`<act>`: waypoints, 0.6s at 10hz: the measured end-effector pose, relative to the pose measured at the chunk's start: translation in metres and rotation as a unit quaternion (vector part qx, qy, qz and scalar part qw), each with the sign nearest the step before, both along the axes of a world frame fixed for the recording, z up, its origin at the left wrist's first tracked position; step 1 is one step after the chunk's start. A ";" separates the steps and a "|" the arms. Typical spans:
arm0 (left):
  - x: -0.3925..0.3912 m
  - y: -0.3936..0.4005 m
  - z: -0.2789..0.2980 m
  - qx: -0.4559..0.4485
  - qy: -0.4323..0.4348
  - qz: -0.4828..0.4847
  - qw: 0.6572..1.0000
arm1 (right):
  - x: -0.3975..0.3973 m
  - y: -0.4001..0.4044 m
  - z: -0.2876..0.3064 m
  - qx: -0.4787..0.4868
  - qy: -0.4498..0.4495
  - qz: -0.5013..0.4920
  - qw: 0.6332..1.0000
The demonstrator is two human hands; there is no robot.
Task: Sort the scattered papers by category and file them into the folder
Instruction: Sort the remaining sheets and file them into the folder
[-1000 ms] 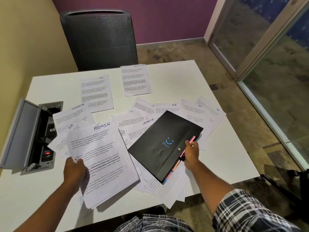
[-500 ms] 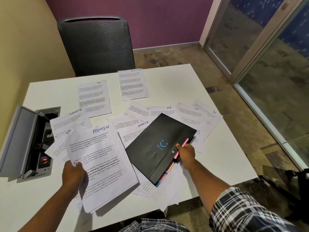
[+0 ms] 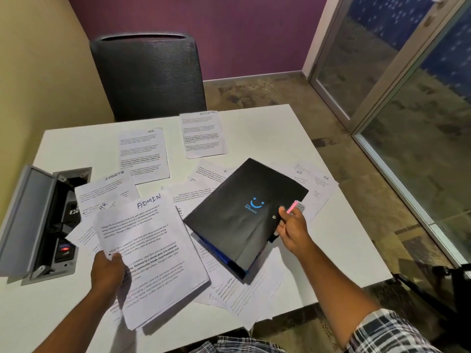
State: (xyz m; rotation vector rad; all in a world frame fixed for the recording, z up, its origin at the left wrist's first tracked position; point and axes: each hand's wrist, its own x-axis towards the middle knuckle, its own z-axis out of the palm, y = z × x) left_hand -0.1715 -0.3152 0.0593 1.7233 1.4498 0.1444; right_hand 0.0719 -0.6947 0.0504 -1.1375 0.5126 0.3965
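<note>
My left hand (image 3: pixel 108 272) grips a small stack of printed sheets headed ADMIN (image 3: pixel 150 250) by its left edge, held just above the table. My right hand (image 3: pixel 293 228) holds a black folder (image 3: pixel 244 212) with a blue smile logo by its right edge, tilted and lifted over the loose papers, with a pink tab at my fingertips. Scattered sheets lie on the white table (image 3: pixel 267 128): an HR sheet (image 3: pixel 144 155), a SPORTS sheet (image 3: pixel 204 133), another SPORTS sheet (image 3: pixel 107 187) at the left, and HR sheets (image 3: pixel 316 184) at the right, partly hidden by the folder.
An open grey cable box (image 3: pixel 38 222) with its lid raised is set into the table's left side. A dark mesh chair (image 3: pixel 150 75) stands behind the table. Glass doors (image 3: pixel 407 98) are on the right. More sheets (image 3: pixel 249 294) hang over the table's near edge.
My right hand has raised the folder and swung it up and away from me, tilting it off the papers. My left hand still holds the ADMIN stack in much the same place.
</note>
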 end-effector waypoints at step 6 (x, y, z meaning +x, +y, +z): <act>0.036 0.003 -0.031 -0.028 0.053 0.015 0.998 | 0.238 0.063 0.033 -0.028 0.034 -0.117 0.992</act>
